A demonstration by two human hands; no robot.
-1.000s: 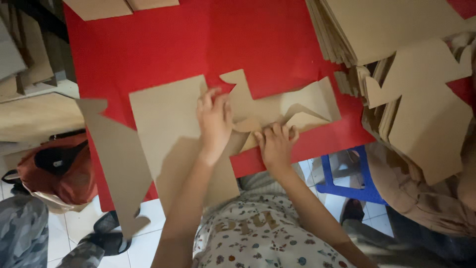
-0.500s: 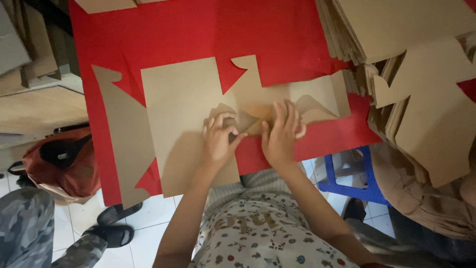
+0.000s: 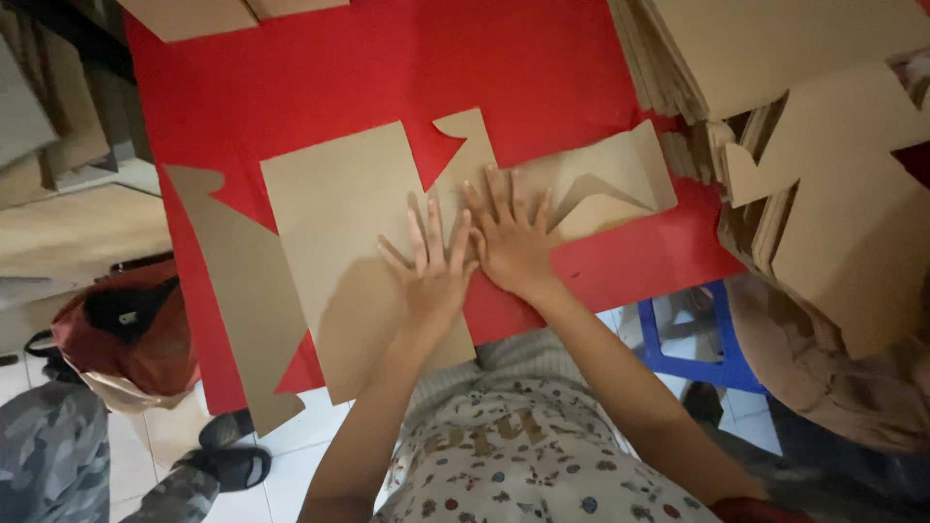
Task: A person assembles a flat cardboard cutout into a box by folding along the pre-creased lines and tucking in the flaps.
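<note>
On the red table (image 3: pixel 320 68), my left hand (image 3: pixel 436 271) and right hand (image 3: pixel 509 242) press flat, fingers spread, on cut cardboard (image 3: pixel 339 223). Firm, even pressure along the fold should crease it cleanly.

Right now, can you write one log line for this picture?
left hand: flat on cardboard cutout | right hand: flat on folded flap | surface: red table | cardboard stack: right

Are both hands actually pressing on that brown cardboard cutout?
Touching. The head view shows the left hand and right hand lying flat, fingers spread, on the cardboard cutout.
</note>
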